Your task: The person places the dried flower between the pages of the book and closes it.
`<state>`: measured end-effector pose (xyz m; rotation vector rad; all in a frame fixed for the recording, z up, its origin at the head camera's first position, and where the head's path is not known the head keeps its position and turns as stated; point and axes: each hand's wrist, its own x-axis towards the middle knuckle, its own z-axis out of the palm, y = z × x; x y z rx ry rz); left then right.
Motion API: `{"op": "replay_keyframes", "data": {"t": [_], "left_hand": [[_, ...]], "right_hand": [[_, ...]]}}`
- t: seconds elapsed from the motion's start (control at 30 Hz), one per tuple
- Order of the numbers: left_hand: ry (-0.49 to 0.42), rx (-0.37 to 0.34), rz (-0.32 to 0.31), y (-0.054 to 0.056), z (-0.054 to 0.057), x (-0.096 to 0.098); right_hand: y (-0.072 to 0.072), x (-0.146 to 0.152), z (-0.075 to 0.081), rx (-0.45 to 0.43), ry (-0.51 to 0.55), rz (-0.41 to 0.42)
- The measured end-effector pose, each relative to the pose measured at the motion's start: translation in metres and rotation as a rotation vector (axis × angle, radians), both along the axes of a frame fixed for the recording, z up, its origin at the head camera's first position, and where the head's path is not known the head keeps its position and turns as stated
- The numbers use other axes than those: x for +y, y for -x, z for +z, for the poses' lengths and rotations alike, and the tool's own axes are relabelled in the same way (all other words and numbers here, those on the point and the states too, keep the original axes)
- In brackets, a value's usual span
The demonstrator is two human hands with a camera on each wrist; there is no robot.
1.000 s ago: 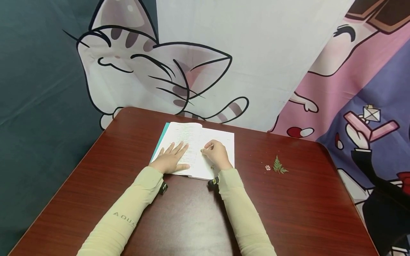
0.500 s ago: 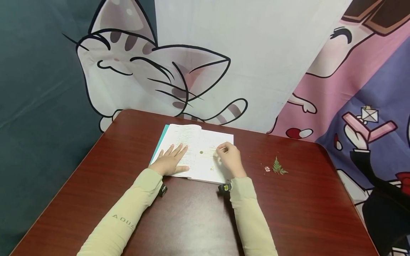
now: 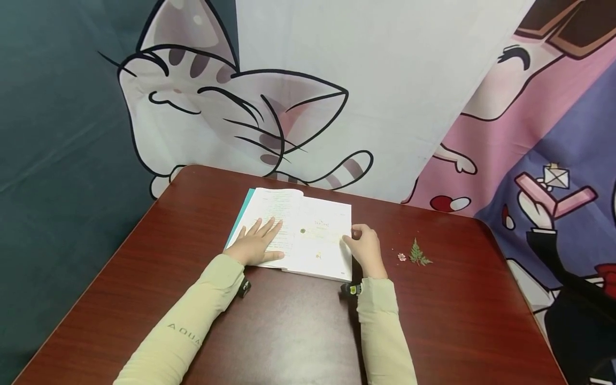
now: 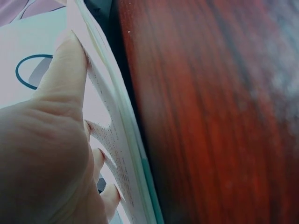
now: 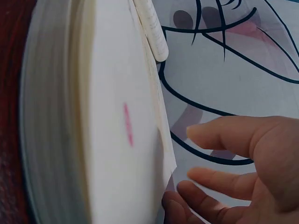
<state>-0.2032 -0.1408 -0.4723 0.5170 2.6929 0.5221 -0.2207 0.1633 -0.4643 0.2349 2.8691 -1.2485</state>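
Note:
An open book (image 3: 332, 214) with a teal cover edge lies at the far middle of the table. My left hand (image 3: 253, 246) rests flat on its left page, fingers spread. My right hand (image 3: 367, 250) is at the right edge of the right page. In the right wrist view, its thumb and fingers are apart with nothing between them; whether they touch the page I cannot tell. On the right page are a small round dark piece (image 3: 302, 231) near the fold and a small yellowish piece (image 3: 318, 255) lower down.
On the brown table (image 3: 462, 299), right of the book, lie a green fern leaf (image 3: 417, 253) and a small pink flower (image 3: 401, 257). A cloth backdrop with cartoon cats (image 3: 183, 96) hangs behind the table's far edge.
My right hand has moved right, from the middle of the right page to its outer edge, uncovering the small round piece. The left hand stays put.

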Motion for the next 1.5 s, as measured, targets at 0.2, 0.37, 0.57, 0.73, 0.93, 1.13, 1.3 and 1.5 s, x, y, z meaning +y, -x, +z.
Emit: {"op": "replay_keyframes", "data": {"t": [0.2,0.37,0.57,0.73,0.93,1.13,1.3,1.5], "left_hand": [[0.001,-0.002,0.0,-0.002,0.006,0.002],[0.019,-0.002,-0.004,-0.002,0.008,0.003],[0.031,0.003,-0.004,-0.001,0.008,0.003],[0.022,-0.009,-0.002,-0.002,0.008,0.002],[0.012,0.001,-0.001,-0.002,0.011,0.001],[0.016,0.005,-0.001,-0.001,0.011,0.0],[0.008,0.0,0.002,0.001,0.003,0.001],[0.023,0.0,0.001,0.003,-0.002,0.002]], "right_hand": [[0.0,0.0,-0.004,-0.059,-0.05,0.039],[-0.001,-0.001,-0.006,-0.051,-0.06,0.05],[-0.001,-0.001,-0.007,-0.052,-0.04,0.042],[-0.001,-0.001,-0.008,-0.043,-0.022,0.034],[0.0,-0.002,-0.006,-0.023,0.024,0.006],[0.0,-0.002,-0.002,0.04,0.072,-0.023],[0.0,0.0,0.0,0.083,0.113,-0.056],[0.0,0.001,0.005,0.088,0.284,-0.102]]}}
